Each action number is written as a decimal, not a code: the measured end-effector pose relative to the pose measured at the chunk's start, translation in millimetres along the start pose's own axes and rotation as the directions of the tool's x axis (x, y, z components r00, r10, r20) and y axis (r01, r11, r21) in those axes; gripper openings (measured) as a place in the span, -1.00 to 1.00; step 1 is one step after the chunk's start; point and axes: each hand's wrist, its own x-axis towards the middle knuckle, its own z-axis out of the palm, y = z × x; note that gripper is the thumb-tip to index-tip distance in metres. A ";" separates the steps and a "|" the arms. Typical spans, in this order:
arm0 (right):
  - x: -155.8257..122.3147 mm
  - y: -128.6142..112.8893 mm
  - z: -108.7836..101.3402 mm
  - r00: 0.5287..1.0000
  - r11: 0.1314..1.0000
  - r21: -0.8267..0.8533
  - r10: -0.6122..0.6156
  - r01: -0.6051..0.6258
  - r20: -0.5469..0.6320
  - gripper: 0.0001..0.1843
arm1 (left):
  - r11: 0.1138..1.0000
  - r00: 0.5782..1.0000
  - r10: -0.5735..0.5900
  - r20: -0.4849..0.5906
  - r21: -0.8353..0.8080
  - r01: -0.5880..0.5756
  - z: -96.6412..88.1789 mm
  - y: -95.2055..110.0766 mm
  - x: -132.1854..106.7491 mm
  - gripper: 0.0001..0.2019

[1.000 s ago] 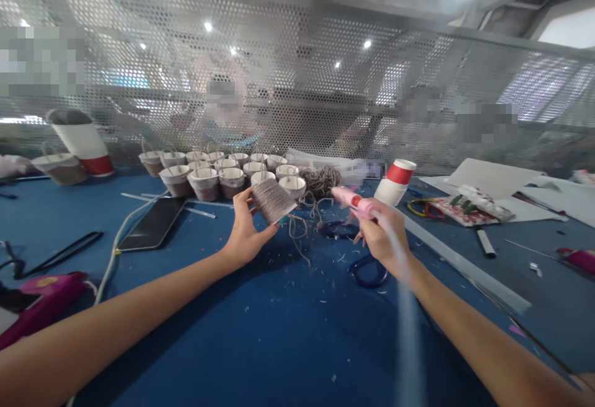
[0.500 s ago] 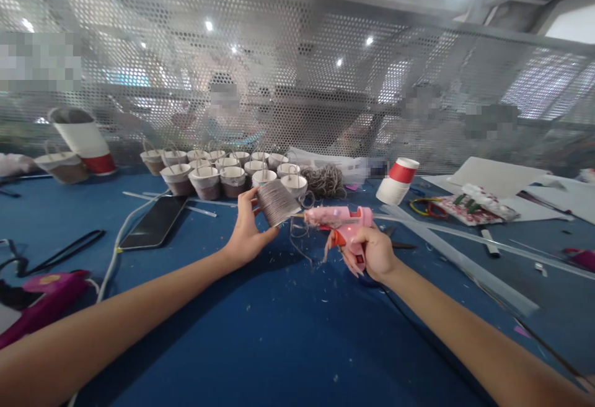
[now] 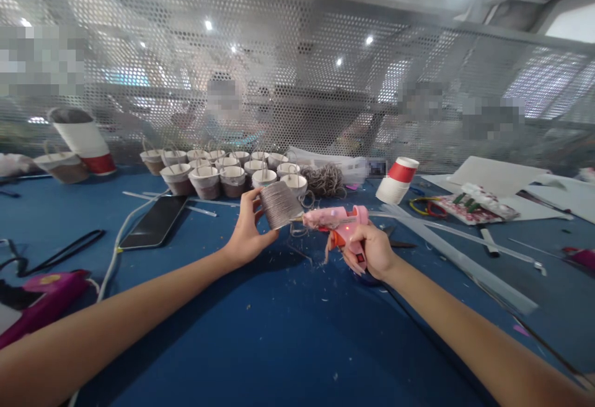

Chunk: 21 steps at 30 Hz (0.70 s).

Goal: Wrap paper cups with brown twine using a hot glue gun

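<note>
In my left hand [image 3: 250, 231] is a cup wrapped in grey-brown cord [image 3: 280, 205], tilted on its side and gripped between thumb and fingers. My right hand [image 3: 373, 250] is wrapped round the handle of a pink hot glue gun [image 3: 341, 221], with fingers at its orange trigger. The gun's nozzle points left, at the right edge of the wrapped cup; whether it touches I cannot tell. A clear glue stick [image 3: 383, 215] sticks out of the gun's back. Loose strands of cord lie on the blue table [image 3: 288, 332] below the nozzle.
Several small cups with cord handles [image 3: 204, 182] stand behind my left hand, beside a heap of cord [image 3: 324, 181]. A black phone [image 3: 155, 222] lies to the left. Stacked paper cups [image 3: 397, 181] and scissors [image 3: 400, 243] are on the right. A white cable [image 3: 111, 266] crosses the left side.
The glue gun has shifted slightly left and the wrapped cup slightly right and down. The glue stick behind the gun has moved along with it. Both hands keep their hold.
</note>
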 end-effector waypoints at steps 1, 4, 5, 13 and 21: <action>0.1 0.1 0.0 1.000 1.000 -0.006 -0.004 0.004 -0.006 -0.86 | 1.000 1.000 0.006 0.000 -0.018 -0.006 0.3 0.7 0.0 -0.26; 0.9 0.2 -0.8 1.000 1.000 -0.024 -0.012 0.012 0.006 -0.85 | 0.998 1.000 0.017 0.000 -0.062 -0.016 1.1 2.4 0.1 -0.27; 1.2 0.1 -1.4 1.000 0.999 -0.029 -0.014 0.014 0.014 -0.84 | 0.997 1.000 0.017 0.001 -0.070 -0.017 1.4 2.8 0.1 -0.28; 2.1 -1.9 -5.1 0.999 0.998 -0.056 -0.015 0.018 0.051 -0.77 | 0.995 0.999 0.034 0.005 -0.092 -0.034 2.2 1.9 0.3 -0.27; 2.4 -5.0 -6.8 0.999 0.999 -0.049 0.012 -0.010 0.049 -0.76 | 0.991 1.000 0.016 0.003 -0.130 -0.015 2.6 6.0 1.0 -0.30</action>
